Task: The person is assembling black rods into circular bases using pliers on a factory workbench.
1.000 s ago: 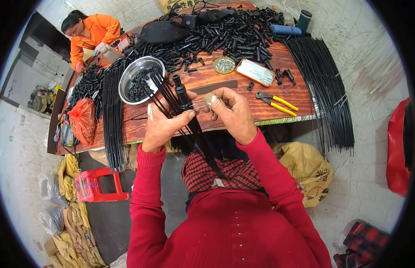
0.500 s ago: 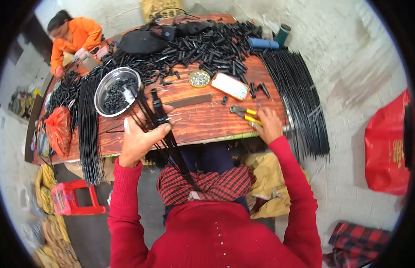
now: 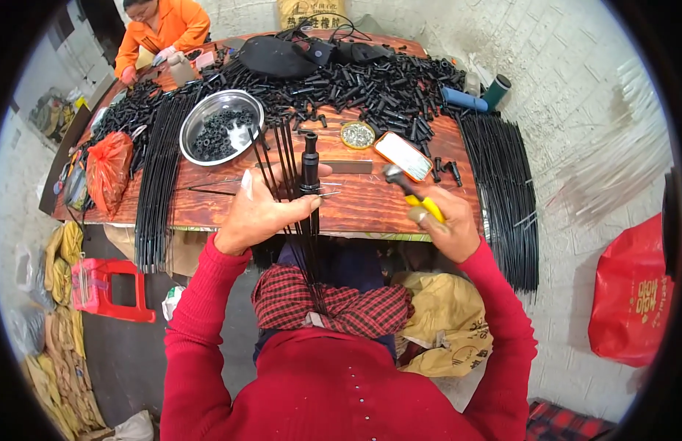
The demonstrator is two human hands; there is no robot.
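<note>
My left hand (image 3: 261,213) is closed around a stepped black tube (image 3: 309,162) and several thin black rods (image 3: 286,151), which fan out above the fingers and run down to my lap. Thin metal pins (image 3: 329,193) stick out sideways by the tube, next to the thumb. My right hand (image 3: 453,220) grips yellow-handled pincers (image 3: 422,202), lifted over the table's front right part. Their head is smeared by motion and points toward the tube. Beyond lie a yellow dish of small metal bits (image 3: 358,134) and an orange-rimmed white tray (image 3: 403,156).
A steel bowl (image 3: 185,136) holds black rings. Rod bundles lie at the left (image 3: 156,198) and right (image 3: 503,191). A heap of black tubes (image 3: 334,84) covers the table's back. A person in orange (image 3: 168,29) works at the far left. A red stool (image 3: 139,290) stands below.
My right hand has picked the pincers up off the table and brought them left toward the tube. The tube and rods now stand more upright in my left hand. The whole view has shifted.
</note>
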